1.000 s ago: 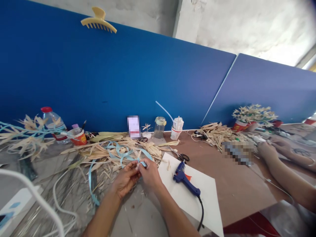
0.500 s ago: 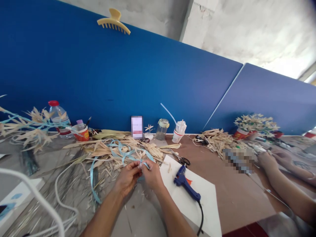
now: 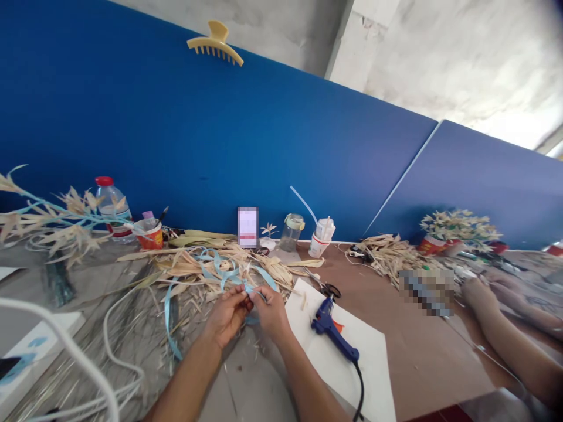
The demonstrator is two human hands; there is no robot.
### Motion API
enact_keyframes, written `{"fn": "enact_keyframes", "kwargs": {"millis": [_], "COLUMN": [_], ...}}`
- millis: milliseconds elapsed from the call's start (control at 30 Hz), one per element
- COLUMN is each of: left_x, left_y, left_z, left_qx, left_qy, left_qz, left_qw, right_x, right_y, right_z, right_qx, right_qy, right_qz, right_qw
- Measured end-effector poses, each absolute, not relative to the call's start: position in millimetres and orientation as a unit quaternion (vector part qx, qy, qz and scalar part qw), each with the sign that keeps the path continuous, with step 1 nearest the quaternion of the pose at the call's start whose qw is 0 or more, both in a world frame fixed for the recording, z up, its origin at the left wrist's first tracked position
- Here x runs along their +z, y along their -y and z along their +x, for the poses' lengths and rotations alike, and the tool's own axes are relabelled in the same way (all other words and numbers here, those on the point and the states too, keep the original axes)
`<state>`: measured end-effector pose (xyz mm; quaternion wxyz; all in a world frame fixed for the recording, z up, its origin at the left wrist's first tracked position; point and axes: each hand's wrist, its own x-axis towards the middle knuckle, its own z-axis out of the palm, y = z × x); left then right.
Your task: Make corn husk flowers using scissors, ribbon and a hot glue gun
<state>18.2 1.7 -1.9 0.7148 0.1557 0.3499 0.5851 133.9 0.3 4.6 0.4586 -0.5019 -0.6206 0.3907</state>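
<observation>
A light-blue ribbon [image 3: 248, 289] is pinched between the fingertips of the left hand [image 3: 225, 317] and the right hand [image 3: 271, 312], which are brought close together over the table [image 3: 422, 357]. Thumb and forefinger are pressed onto it on both sides; whether a stem is enclosed in it cannot be told, as the detail is too small. The ribbon is held just on the near side of a heap of dried husks [image 3: 185, 261], midway between the table's far edge and the bottom of the view. Ribbon loops [image 3: 215, 262] are strewn over the heap, and one strand is draped toward the near edge, left of the hands.

To the right of the hands, a blue hot glue gun [image 3: 333, 331] is laid on a white sheet [image 3: 367, 357], with black-handled scissors [image 3: 331, 290] beside its nozzle end. Along the far edge, below a blue partition [image 3: 264, 129], are placed a red-capped bottle [image 3: 115, 214], a red paper cup [image 3: 152, 239], a phone [image 3: 248, 228] propped upright, a lidded jar [image 3: 290, 235] and a white paper cup [image 3: 317, 246]. Toward the table's right end, a co-worker's hand [image 3: 478, 293] is seen, partly blurred.
</observation>
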Motion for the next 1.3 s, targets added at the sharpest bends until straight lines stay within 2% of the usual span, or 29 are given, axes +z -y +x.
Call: {"fn": "enact_keyframes", "kwargs": {"millis": [200, 333, 467, 700, 1000, 1200, 1300], "left_x": [0, -4, -8, -3, -4, -3, -2], "left_y": [-1, -2, -1, 0, 5, 4, 3], "left_z": [18, 17, 19, 22, 23, 22, 23], "left_qx": [0.6, 0.583, 0.565, 0.485, 0.426, 0.476, 0.492], "left_qy": [-0.349, -0.373, -0.432, -0.514, -0.491, -0.491, -0.483], "left_qz": [0.148, 0.217, 0.307, 0.478, 0.51, 0.471, 0.446], "left_qw": [0.704, 0.689, 0.632, 0.521, 0.563, 0.557, 0.57], "right_x": [4, 5, 6, -1, 3, 1, -3], "right_y": [0, -3, -11, -19, -17, -15, -14], "right_z": [134, 142, 150, 147, 147, 147, 147], "right_qx": [0.399, 0.374, 0.355, 0.448, 0.52, 0.553, 0.498], "right_qy": [0.628, 0.636, 0.602, 0.53, 0.478, 0.514, 0.547], "right_qz": [-0.49, -0.487, -0.472, -0.492, -0.446, -0.462, -0.493], "right_qw": [0.454, 0.468, 0.538, 0.526, 0.55, 0.465, 0.457]}}
